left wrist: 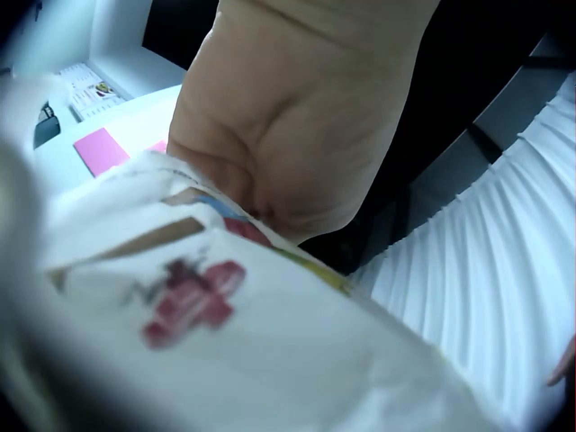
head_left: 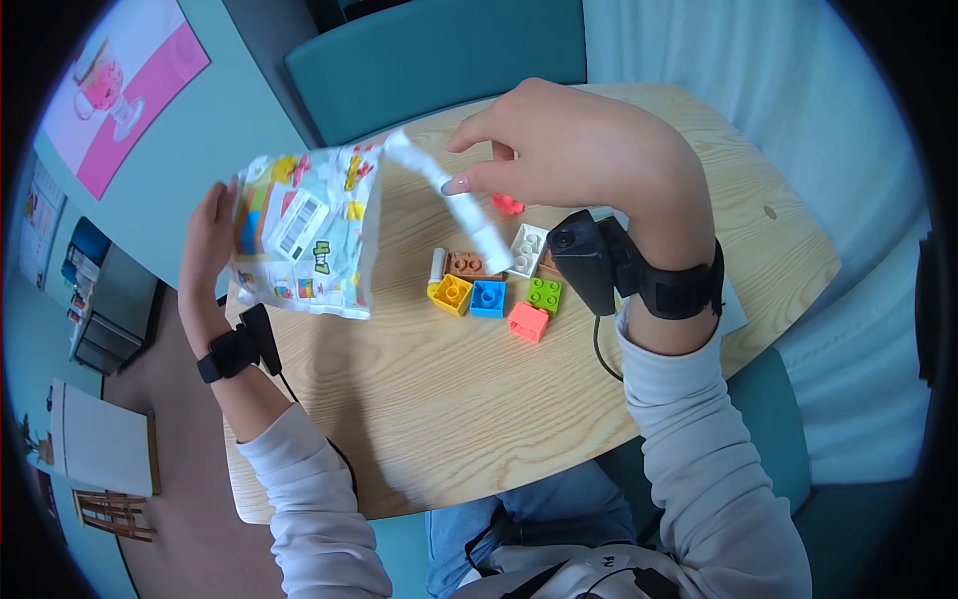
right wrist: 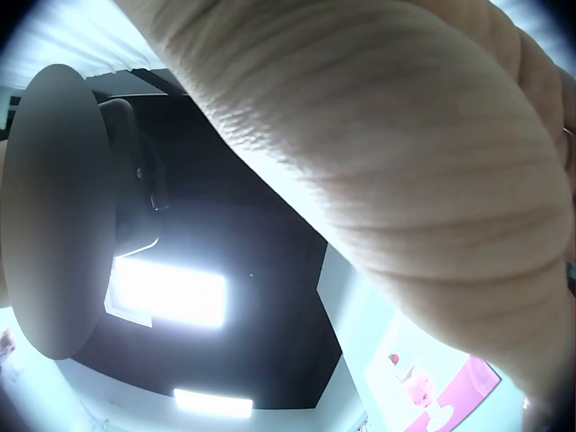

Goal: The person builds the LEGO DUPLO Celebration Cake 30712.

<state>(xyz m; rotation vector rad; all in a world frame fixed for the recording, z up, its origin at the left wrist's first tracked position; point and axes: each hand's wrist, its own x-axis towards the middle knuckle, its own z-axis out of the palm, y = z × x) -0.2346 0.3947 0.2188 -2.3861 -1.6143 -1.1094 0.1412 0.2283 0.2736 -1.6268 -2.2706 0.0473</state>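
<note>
In the head view my left hand [head_left: 208, 240] grips the left edge of a printed plastic bag [head_left: 344, 240], raised over the left side of the table. The bag has a barcode label and toy-brick pictures. The left wrist view shows the palm base [left wrist: 279, 135] behind the bag's white side [left wrist: 297, 351]. My right hand [head_left: 569, 145] is raised over the table's far side, index finger and thumb apart. A blurred, narrow white strip [head_left: 464, 215] slants past the thumb tip, overlapping it. The right wrist view shows mostly the wrist [right wrist: 387, 171], with the fingers hidden.
Under the strip, toy bricks lie grouped on the wooden table [head_left: 469, 399]: yellow [head_left: 452, 294], blue [head_left: 488, 299], green [head_left: 544, 294], coral [head_left: 528, 321], white [head_left: 528, 248] and brown [head_left: 469, 264]. A red piece [head_left: 507, 204] lies behind them. A teal chair [head_left: 439, 60] stands beyond.
</note>
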